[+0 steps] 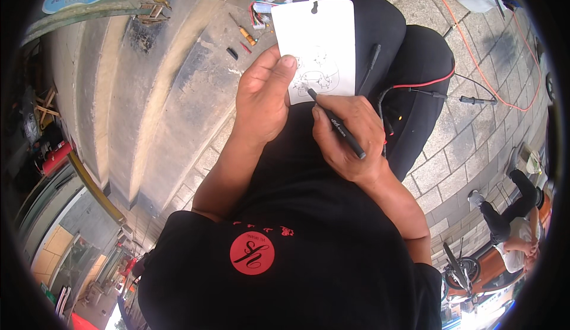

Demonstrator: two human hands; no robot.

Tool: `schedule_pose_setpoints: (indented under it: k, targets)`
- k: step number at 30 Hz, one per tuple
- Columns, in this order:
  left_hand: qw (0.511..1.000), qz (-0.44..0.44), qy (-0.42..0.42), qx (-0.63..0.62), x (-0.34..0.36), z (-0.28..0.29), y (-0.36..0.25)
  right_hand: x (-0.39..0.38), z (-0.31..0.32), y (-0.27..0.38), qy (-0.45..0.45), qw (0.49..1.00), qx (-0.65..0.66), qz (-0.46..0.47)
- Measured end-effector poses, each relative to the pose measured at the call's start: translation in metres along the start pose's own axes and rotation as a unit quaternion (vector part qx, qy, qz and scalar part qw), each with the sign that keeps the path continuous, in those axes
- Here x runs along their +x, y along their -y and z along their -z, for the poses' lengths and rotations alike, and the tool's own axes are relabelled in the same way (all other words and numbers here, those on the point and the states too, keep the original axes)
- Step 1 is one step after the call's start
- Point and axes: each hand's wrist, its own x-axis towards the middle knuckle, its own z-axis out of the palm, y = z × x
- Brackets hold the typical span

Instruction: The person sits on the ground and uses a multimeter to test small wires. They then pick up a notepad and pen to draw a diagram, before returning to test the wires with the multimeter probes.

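Observation:
A white card point(320, 36) with a line drawing on its lower part rests on my lap, against my black trousers. My left hand point(261, 95) holds the card's left edge, thumb pressed on the drawing. My right hand point(347, 134) grips a black pen point(335, 122), and its tip touches the drawing near my left thumb. A red-and-black cable with a probe point(475, 99) runs across my right knee onto the paving.
Concrete steps point(160, 92) rise on the left, with a screwdriver point(243, 31), small parts and loose wires point(261, 3) on them. An orange cable point(475, 57) crosses the stone paving. Another person sits on an orange scooter point(510, 235) at lower right.

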Motion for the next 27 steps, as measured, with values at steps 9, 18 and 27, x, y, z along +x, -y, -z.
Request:
schedule_pose_setpoints:
  k: [9,18,27]
  targets:
    - [1.000,0.005,-0.007,-0.013,0.0002,-0.0028,-0.0006,-0.0018,0.0018,-0.0001,-0.004,1.000,-0.004,-0.003]
    - [1.000,0.003,-0.006,-0.017,0.0010,-0.0028,-0.0003,-0.0021,0.0052,0.0019,0.005,1.000,-0.008,-0.017]
    - [1.000,-0.004,-0.005,-0.012,0.0008,-0.0032,-0.0007,-0.0013,0.0064,0.0044,0.007,1.000,-0.006,-0.027]
